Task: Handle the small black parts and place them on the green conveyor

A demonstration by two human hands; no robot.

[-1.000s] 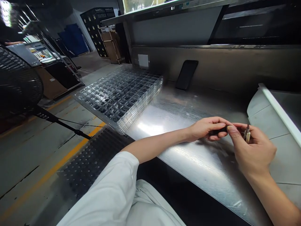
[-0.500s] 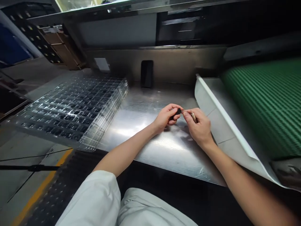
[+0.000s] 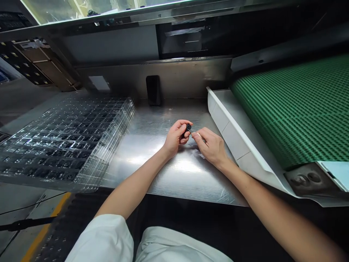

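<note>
My left hand is closed on a small black part, held just above the steel worktop. Facing it, my right hand is pinched on a thin pale tool whose metal tip touches the black part. Both hands hover over the middle of the worktop, between the stack of clear blister trays on the left and the white side guard of the conveyor on the right. The trays' pockets hold several small black parts.
A green ribbed conveyor belt runs along the right side. A dark phone leans upright against the back wall. Behind the bench sit a dark screen and stacked black crates at the far left. My white clothing shows below the bench edge.
The view has swung to the right, bringing the green conveyor into sight. My hands stay together on the black part, and the tool tip now meets it.
</note>
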